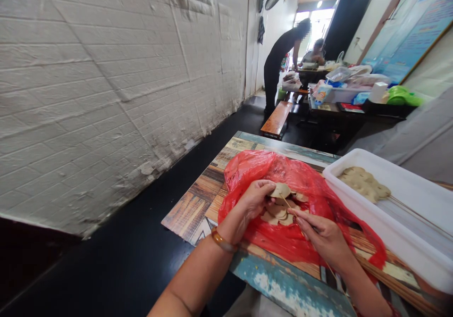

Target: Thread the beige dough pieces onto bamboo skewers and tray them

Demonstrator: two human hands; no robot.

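Over an opened red plastic bag (247, 166), my left hand (257, 198) pinches a thin, round beige slice (281, 190). My right hand (320, 232) grips a thin wooden skewer (286, 202), whose upper end meets the slice; whether it has pierced it I cannot tell. More beige slices (278, 212) lie in the bag below my hands. To the right, a white plastic tub (382, 208) holds a cluster of beige slices on skewers (364, 183). A bundle of wooden sticks (392, 281) lies near my right forearm.
The bag and tub rest on a wood-patterned table (189, 204). A pale brick-patterned wall (106, 95) runs along the left. Beyond stand a wooden bench (278, 119) and a table loaded with bags and green plastic items (403, 95). One person (281, 55) bends over; another sits further back.
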